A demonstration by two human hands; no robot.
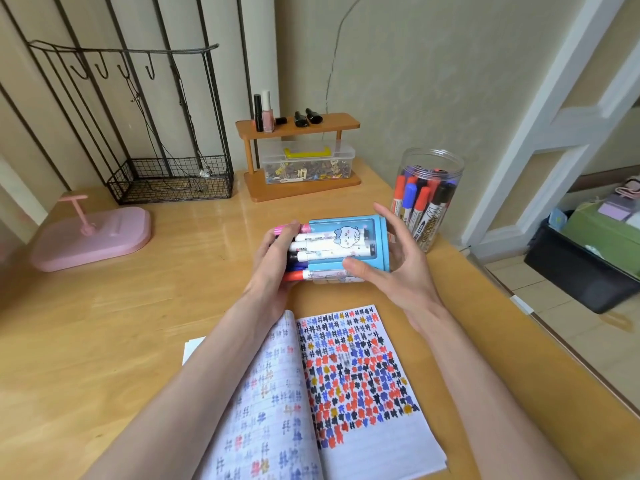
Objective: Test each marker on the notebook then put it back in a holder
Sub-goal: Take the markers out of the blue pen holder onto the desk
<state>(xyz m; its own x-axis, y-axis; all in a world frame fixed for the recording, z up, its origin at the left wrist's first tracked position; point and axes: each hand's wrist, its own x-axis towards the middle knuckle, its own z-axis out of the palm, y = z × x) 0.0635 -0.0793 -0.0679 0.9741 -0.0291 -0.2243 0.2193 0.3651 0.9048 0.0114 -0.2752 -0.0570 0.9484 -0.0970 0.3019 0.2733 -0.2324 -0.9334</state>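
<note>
The blue holder point(346, 244) lay tipped on its side above the wooden table point(121, 323), held up between both hands just beyond the open notebook point(363, 375). Its long axis ran left to right across the view, with the base to the right and the open mouth to the left. The markers point(311, 252) inside lay along the same line, their capped ends sticking out of the mouth and pointing left, a pink cap uppermost and a red one lowest. The left hand point(273, 268) curled round those protruding cap ends. The right hand point(398, 268) clasped the base end, thumb on the near lower edge and fingers reaching over the far side. The notebook's right page was crowded with small red, blue, black and yellow marks. A clear jar point(429, 188) of thicker markers stood upright behind the right hand.
</note>
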